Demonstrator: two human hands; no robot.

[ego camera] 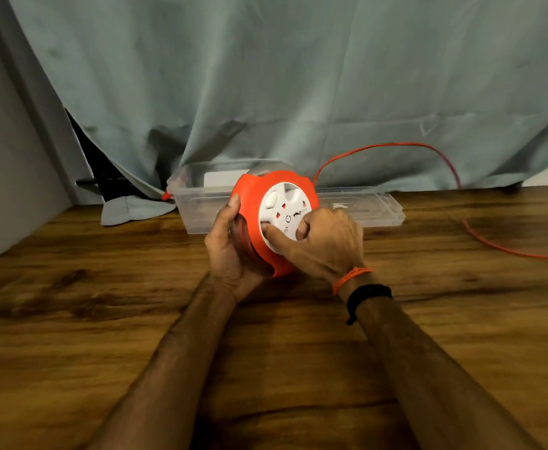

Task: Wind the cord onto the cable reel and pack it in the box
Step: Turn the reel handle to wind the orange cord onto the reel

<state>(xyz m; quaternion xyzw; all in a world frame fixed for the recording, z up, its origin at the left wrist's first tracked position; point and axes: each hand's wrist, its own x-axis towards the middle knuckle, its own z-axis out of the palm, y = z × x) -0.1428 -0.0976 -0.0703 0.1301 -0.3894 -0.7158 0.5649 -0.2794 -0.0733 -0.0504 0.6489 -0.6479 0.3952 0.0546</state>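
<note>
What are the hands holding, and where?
The left hand grips the cable reel by its orange rim; the right hand pinches its white face.

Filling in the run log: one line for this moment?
stage: winding | left hand: grips cable reel | right hand: fingers on white hub | orange cord: trails right | clear box: behind reel

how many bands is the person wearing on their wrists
2, both on the right wrist: an orange band nearest the hand, and a black band just behind it. The left wrist shows none, though its underside is hidden.
</note>
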